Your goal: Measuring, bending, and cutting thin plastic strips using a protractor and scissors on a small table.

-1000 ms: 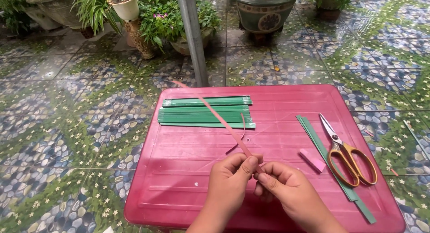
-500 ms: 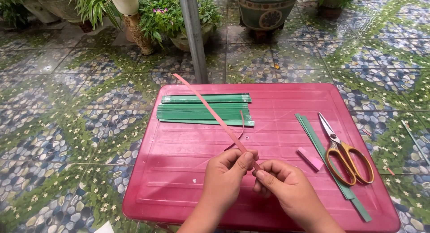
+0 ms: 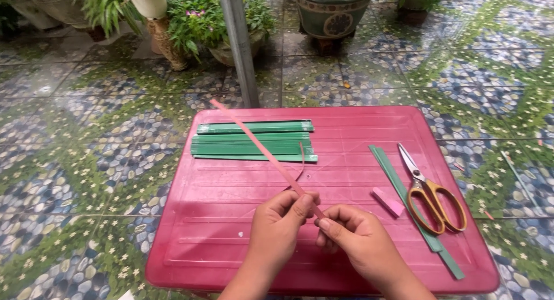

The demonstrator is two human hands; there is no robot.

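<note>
Pink paper strip (image 3: 262, 152) is pinched at its near end by both hands, left hand (image 3: 281, 226) and right hand (image 3: 353, 236), each grip clenched on it in what looks like a folding step, which calls for a firm crease.

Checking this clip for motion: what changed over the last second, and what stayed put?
Little changed. Both hands, left hand and right hand, keep pinching the pink paper strip at its near end; its far end has lifted slightly higher. The green strips, scissors and small pink piece lie unmoved on the red table.
</note>
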